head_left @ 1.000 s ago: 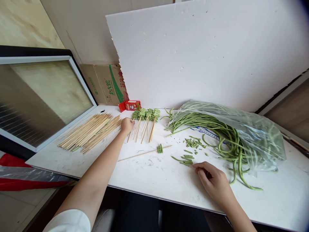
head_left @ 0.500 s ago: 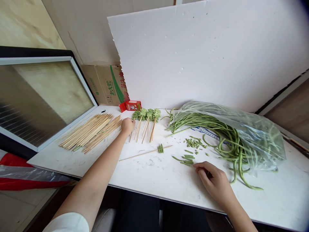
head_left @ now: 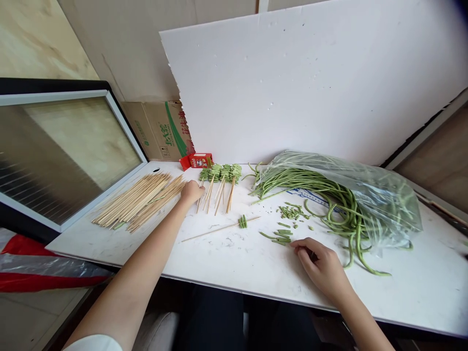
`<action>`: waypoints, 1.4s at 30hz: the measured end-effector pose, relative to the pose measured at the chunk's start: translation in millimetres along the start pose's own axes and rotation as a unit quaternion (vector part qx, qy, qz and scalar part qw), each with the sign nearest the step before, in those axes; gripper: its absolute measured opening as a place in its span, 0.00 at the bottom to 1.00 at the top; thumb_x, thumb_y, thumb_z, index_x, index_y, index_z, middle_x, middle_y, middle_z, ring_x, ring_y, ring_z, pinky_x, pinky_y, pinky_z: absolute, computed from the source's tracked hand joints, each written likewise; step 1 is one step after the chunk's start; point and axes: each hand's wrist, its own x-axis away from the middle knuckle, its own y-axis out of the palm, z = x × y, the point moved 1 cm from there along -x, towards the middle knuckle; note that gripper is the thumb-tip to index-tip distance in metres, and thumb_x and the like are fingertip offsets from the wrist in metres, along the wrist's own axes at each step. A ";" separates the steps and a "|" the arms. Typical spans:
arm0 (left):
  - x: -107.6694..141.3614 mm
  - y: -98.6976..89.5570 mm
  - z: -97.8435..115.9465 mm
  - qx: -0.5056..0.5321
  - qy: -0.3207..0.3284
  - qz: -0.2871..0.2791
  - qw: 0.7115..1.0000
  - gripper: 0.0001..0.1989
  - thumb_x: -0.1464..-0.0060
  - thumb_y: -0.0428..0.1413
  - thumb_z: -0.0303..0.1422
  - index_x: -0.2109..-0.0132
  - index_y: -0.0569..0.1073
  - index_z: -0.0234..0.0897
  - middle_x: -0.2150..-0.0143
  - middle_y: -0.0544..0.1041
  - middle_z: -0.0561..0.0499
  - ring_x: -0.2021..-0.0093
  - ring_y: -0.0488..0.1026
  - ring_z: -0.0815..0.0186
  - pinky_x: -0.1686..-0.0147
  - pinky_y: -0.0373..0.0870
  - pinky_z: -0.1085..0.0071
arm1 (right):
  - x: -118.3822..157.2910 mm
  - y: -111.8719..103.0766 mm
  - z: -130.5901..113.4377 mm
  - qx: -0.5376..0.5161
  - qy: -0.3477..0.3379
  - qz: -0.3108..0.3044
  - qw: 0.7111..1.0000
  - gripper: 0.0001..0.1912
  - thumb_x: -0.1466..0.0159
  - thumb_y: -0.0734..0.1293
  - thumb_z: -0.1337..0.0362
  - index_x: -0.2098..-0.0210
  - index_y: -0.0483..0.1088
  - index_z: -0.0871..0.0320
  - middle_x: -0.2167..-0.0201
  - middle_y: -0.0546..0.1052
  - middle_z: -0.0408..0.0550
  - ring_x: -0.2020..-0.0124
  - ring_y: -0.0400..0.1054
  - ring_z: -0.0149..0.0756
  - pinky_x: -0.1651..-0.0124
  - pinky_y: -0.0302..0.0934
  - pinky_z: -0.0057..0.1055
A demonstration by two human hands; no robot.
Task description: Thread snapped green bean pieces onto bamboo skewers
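My left hand (head_left: 191, 191) reaches to the back left of the table. Its fingers are closed at the stick end of the leftmost finished skewer, but what they hold is hidden. Beside it stands a row of green bean skewers (head_left: 221, 173), their bare sticks pointing toward me. My right hand (head_left: 319, 267) rests low over the table, thumb and forefinger drawn together at the ends of some cut bean pieces (head_left: 281, 237); whether a piece is between them I cannot make out. Between my hands lies one skewer (head_left: 212, 232) threaded with a few bean pieces (head_left: 243, 222).
Bare bamboo sticks (head_left: 137, 199) are heaped at left, near a framed glass panel (head_left: 73, 156). A small red box (head_left: 201, 160) and a cardboard carton (head_left: 161, 129) stand behind. Long beans (head_left: 303, 183) spill from a clear plastic bag (head_left: 387, 204) at right. Short bean bits (head_left: 291, 211) lie nearby.
The whole view has shifted slightly. My left hand has drawn back a little toward the bare sticks; my right hand stays by the cut bean pieces.
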 end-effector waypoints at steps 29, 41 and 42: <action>137.2 -44.7 -13.3 0.072 0.057 0.154 0.984 0.19 0.32 0.47 0.31 0.41 0.76 0.37 0.43 0.80 0.41 0.47 0.78 0.56 0.46 0.73 0.64 | 1.5 -2.8 -8.4 -0.021 -0.035 0.014 0.999 0.15 0.30 0.61 0.60 0.58 0.80 0.56 0.63 0.83 0.51 0.70 0.73 0.39 0.66 0.66 0.35; 238.7 6.1 -0.6 0.095 0.243 0.161 0.952 0.16 0.33 0.57 0.32 0.41 0.78 0.41 0.47 0.78 0.41 0.47 0.72 0.49 0.49 0.70 0.53 | 5.3 22.0 -33.7 0.158 -0.157 0.050 0.974 0.17 0.27 0.64 0.58 0.45 0.80 0.54 0.54 0.79 0.58 0.53 0.68 0.53 0.48 0.67 0.49; 237.5 8.0 -1.7 0.093 0.240 0.159 0.953 0.16 0.33 0.57 0.32 0.40 0.78 0.41 0.46 0.77 0.40 0.46 0.72 0.48 0.49 0.70 0.53 | 4.7 23.0 -34.6 0.170 -0.156 0.054 0.971 0.18 0.26 0.64 0.58 0.44 0.80 0.54 0.54 0.79 0.58 0.53 0.67 0.53 0.47 0.66 0.50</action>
